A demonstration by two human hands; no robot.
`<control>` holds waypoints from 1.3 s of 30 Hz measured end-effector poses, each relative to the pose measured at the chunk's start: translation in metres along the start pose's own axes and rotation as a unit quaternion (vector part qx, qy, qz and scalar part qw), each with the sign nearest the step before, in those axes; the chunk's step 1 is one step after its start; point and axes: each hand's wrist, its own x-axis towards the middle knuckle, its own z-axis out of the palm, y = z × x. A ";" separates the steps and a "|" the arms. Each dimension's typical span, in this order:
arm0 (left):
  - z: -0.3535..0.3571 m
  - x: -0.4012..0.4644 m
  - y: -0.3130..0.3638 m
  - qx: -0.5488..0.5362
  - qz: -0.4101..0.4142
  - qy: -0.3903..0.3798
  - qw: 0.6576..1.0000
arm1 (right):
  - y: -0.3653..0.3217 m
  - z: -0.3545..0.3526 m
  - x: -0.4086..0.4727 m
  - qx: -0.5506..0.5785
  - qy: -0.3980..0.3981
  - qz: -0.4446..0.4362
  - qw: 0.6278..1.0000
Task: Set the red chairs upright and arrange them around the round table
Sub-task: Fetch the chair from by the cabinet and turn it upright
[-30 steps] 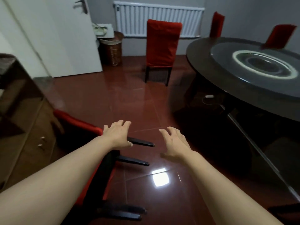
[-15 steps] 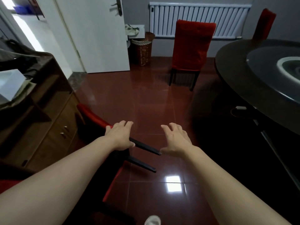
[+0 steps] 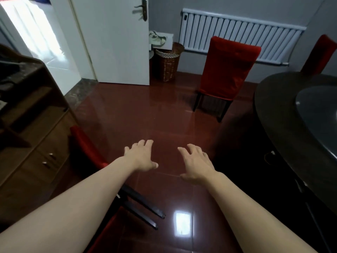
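Note:
A red chair [image 3: 87, 148] lies tipped on its side on the floor at lower left, beside the cabinet, its dark legs [image 3: 142, 207] pointing right under my left forearm. My left hand [image 3: 142, 157] hovers above it with fingers spread, holding nothing. My right hand [image 3: 196, 165] is beside it, fingers spread and loosely bent, also holding nothing. An upright red chair [image 3: 228, 70] stands ahead near the radiator. Another red chair [image 3: 322, 53] shows behind the dark round table [image 3: 273, 110] at the right.
A brown wooden cabinet [image 3: 31, 136] with drawers lines the left side. A wicker basket [image 3: 167, 61] stands by the open white door [image 3: 113, 39]. A white radiator [image 3: 237, 28] runs along the far wall. The glossy red floor [image 3: 136, 110] stretches between cabinet and table.
The view has swung left and risen, so the table slid toward the right edge. Both hands lifted away from the fallen chair's legs, which now lie lower under my left forearm.

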 end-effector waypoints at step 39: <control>-0.167 0.358 -0.163 -0.226 -0.504 0.083 0.829 | -0.100 -0.158 0.625 -0.144 -0.111 -0.529 0.829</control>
